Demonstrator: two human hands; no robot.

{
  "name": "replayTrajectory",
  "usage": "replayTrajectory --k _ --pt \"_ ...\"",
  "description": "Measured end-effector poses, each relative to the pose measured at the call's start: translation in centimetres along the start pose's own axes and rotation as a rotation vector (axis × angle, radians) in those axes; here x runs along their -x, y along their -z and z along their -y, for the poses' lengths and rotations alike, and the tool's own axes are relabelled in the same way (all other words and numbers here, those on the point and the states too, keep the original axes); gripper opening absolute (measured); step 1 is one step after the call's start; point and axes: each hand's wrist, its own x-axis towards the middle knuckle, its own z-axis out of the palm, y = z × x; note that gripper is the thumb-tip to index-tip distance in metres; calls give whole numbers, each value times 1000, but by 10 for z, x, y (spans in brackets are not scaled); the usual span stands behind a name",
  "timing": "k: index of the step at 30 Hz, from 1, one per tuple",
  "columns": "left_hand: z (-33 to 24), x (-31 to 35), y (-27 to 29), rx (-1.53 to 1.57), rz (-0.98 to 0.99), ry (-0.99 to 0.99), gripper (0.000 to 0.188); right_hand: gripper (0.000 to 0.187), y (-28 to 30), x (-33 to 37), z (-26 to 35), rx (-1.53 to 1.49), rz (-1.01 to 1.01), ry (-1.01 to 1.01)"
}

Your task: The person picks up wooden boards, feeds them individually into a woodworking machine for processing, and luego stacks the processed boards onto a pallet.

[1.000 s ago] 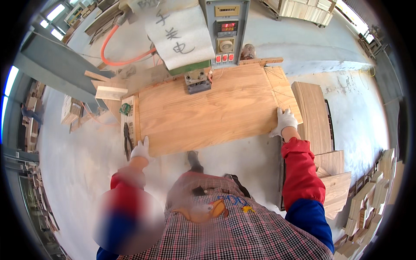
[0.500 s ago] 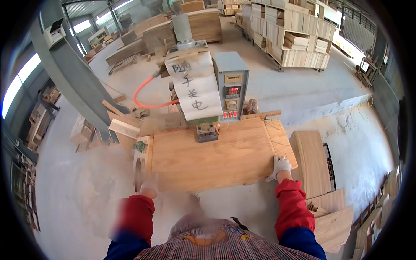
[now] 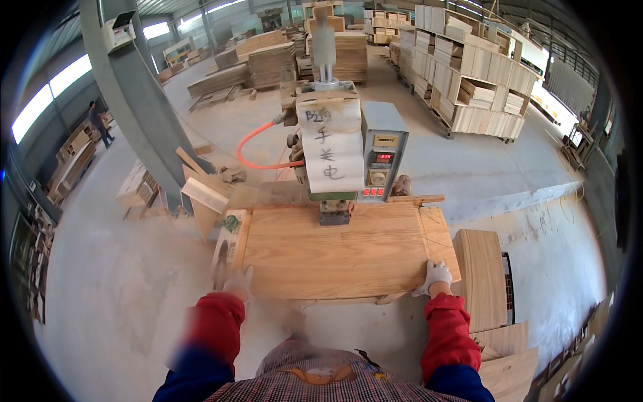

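Note:
A wide, light-brown wooden panel [image 3: 335, 261] lies flat in front of me, its far edge beneath the metal head [image 3: 335, 213] of an upright press. Gloved in white, my right hand [image 3: 435, 277] grips the panel's near right corner, fingers over the top. My left hand [image 3: 238, 283], also gloved, is at the near left corner with its thumb up along the edge; a blur hides its other fingers. Beside the panel's left end lies a pale strip [image 3: 230, 244] with a green mark. Whether the press head touches the panel, I cannot tell.
A grey control box [image 3: 385, 151] with red lit switches stands right of the press; an orange hose [image 3: 251, 157] loops left. More boards [image 3: 482, 278] lie at right. A grey pillar [image 3: 134, 100] rises at left. Stacked wood [image 3: 462, 80] and a distant person [image 3: 100, 124] are behind.
My view has tilted up and shifted left, so the press appears farther right and lower. Both hands stay at the panel's near corners; the left thumb now stands out more clearly.

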Motion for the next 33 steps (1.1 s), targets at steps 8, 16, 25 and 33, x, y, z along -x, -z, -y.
replayTrajectory --k 8,16,25,33 --pt "-1 -6 0 -27 -2 12 103 118 5 4 0 -13 -45 17" --pt "-10 13 24 26 23 -7 105 120 9 11 8 -13 -6 -50" --pt "-11 8 17 59 58 38 107 110 -17 22 7 -200 -147 -63" --pt "-17 72 -68 662 -71 -458 51 45 -166 158 106 -1987 301 -249"
